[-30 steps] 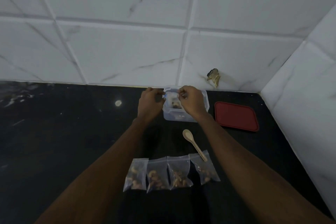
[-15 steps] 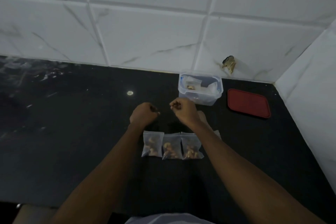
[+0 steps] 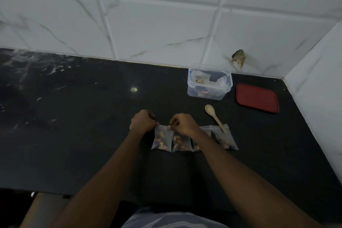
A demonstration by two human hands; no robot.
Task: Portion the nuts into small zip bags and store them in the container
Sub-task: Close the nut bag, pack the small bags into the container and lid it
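With fingers curled, the left hand [image 3: 143, 122] and right hand [image 3: 183, 125] each pinch a top corner of the leftmost small clear nut-filled zip bag [image 3: 161, 139] in the row on the black countertop [image 3: 92, 135], presumably to carry it level to the open clear plastic container [image 3: 205, 93] behind.

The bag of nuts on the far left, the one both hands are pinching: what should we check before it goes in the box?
1. Grip: the left hand and right hand pinch the top corners of the leftmost bag: ok.
2. Bag's zip fully closed: cannot tell.
3. Container open, red lid lying off to its right: ok.
4. Room inside the container: ok, dark space shows beside the bag in it.
5. Way to the container free: ok, the spoon lies off to the right, its handle on the rightmost bag.
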